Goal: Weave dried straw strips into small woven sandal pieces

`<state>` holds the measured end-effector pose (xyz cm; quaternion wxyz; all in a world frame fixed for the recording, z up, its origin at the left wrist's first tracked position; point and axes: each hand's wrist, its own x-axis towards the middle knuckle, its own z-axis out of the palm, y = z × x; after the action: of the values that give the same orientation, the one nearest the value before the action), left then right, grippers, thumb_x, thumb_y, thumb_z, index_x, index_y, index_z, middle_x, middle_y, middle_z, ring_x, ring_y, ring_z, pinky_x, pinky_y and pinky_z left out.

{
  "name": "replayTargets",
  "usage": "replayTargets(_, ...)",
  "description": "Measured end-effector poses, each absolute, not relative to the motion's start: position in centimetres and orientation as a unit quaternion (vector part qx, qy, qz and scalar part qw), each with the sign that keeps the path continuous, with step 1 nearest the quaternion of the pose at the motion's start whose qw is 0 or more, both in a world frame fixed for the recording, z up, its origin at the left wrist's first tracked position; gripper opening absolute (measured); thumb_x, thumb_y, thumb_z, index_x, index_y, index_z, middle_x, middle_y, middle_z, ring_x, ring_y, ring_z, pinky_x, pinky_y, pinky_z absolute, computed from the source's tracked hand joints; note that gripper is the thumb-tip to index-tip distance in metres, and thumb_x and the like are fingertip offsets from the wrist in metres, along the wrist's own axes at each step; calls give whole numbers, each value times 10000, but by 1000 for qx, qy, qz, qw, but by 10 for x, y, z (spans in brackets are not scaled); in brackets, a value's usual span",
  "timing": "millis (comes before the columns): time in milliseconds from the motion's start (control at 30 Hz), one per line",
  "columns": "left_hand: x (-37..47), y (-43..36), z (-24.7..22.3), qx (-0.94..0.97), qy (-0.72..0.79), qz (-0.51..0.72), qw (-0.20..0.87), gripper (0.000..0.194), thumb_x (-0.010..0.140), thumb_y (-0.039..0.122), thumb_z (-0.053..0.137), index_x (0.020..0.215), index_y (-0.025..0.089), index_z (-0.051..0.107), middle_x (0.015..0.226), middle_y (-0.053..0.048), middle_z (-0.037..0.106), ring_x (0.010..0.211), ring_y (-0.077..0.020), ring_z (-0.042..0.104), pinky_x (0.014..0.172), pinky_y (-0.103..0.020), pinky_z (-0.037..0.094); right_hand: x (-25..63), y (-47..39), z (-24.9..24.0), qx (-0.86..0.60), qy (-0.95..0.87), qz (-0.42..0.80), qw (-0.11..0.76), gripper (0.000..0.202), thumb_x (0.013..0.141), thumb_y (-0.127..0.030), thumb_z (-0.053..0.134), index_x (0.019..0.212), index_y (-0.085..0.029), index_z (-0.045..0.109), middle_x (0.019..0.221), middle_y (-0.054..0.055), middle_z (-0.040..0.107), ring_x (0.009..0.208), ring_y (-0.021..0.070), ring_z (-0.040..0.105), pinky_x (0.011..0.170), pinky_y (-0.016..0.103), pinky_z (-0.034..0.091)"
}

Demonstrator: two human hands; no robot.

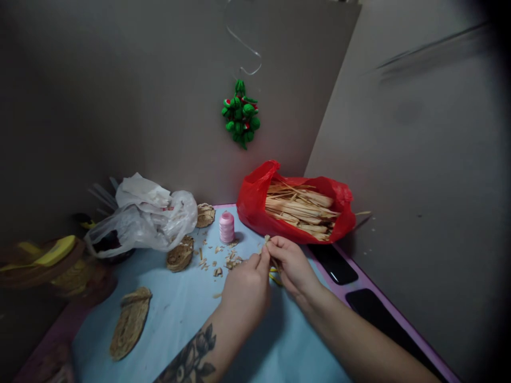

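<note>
My left hand and my right hand meet over the middle of the table. Both are closed, fingertips pinching a small piece of dried straw-like plant fibre. One end pokes up above the fingers, and a strand hangs by the right palm; the rest is hidden. Below the hands a yellow looped object shows only in part. Just beyond them stands a pink spool of thread. Dry fibre scraps are scattered left of my hands.
A red plastic bag full of dried strips lies at the back right. Two black phone-like slabs line the right edge. To the left are a woven slipper-shaped piece, small woven pieces and a clear plastic bag.
</note>
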<state>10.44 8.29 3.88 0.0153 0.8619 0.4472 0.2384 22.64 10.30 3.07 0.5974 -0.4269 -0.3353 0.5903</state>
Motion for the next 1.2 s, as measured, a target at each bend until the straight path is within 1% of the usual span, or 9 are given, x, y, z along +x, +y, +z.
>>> replayTargets(133, 101, 82, 48, 865, 429, 236, 108, 415, 800, 132, 432, 1209, 174, 483, 789, -59, 601, 665, -164, 562, 570, -257, 416, 228, 105, 27, -429, -341, 580, 603, 272, 620, -311, 684, 566, -163, 463, 494, -58, 436, 447, 57, 330, 456, 201, 245)
replayTargets(233, 97, 89, 51, 807, 445, 342, 186, 249, 824, 173, 421, 1014, 193, 580, 830, -55, 595, 780, -164, 561, 676, -265, 429, 225, 104, 30, -432, -362, 574, 594, 267, 636, -334, 674, 589, -169, 470, 495, -57, 445, 461, 64, 358, 477, 206, 278)
replayTargets(300, 97, 96, 49, 750, 461, 399, 257, 156, 813, 201, 448, 905, 176, 572, 863, -56, 594, 811, -161, 559, 698, -263, 430, 222, 102, 33, -432, -373, 573, 588, 269, 635, -350, 675, 608, -170, 477, 518, -52, 468, 484, 71, 394, 505, 211, 311)
replayTargets(400, 96, 106, 43, 702, 447, 390, 394, 92, 779, 227, 490, 840, 165, 517, 761, -20, 585, 675, -131, 553, 600, -230, 419, 218, 99, 34, -427, -389, 581, 573, 287, 635, -373, 675, 616, -168, 474, 548, -51, 478, 497, 72, 421, 520, 214, 332)
replayTargets(500, 93, 112, 39, 699, 450, 360, 424, 69, 755, 232, 507, 773, 165, 510, 638, 17, 544, 575, -110, 499, 544, -213, 370, 217, 100, 31, -439, -418, 572, 553, 278, 665, -385, 651, 634, -164, 486, 561, -44, 486, 510, 76, 436, 520, 214, 332)
replayTargets(633, 86, 114, 43, 717, 466, 343, 389, 113, 737, 234, 510, 650, 162, 512, 596, 15, 517, 561, -104, 448, 539, -215, 326, 220, 102, 27, -467, -460, 534, 534, 237, 695, -363, 626, 667, -159, 511, 568, -35, 493, 532, 82, 439, 520, 214, 328)
replayTargets(833, 87, 110, 50, 620, 380, 320, 607, 270, 813, 413, 414, 679, 179, 410, 570, 45, 430, 479, -76, 382, 490, -201, 310, 222, 100, 31, -466, -499, 500, 533, 180, 719, -316, 586, 665, -172, 494, 588, -28, 510, 557, 99, 470, 546, 228, 370)
replayTargets(967, 92, 111, 46, 624, 401, 335, 580, 279, 834, 421, 373, 687, 185, 389, 567, 58, 379, 474, -73, 311, 486, -200, 280, 221, 99, 34, -485, -507, 464, 542, 157, 708, -299, 588, 668, -170, 508, 606, -23, 510, 577, 103, 471, 552, 227, 387)
replayTargets(1200, 98, 113, 35, 694, 447, 384, 414, 218, 849, 319, 357, 680, 186, 396, 634, 32, 416, 623, -120, 403, 588, -237, 316, 218, 98, 37, -502, -502, 441, 550, 169, 706, -320, 590, 674, -169, 522, 613, -16, 525, 590, 113, 488, 573, 236, 403)
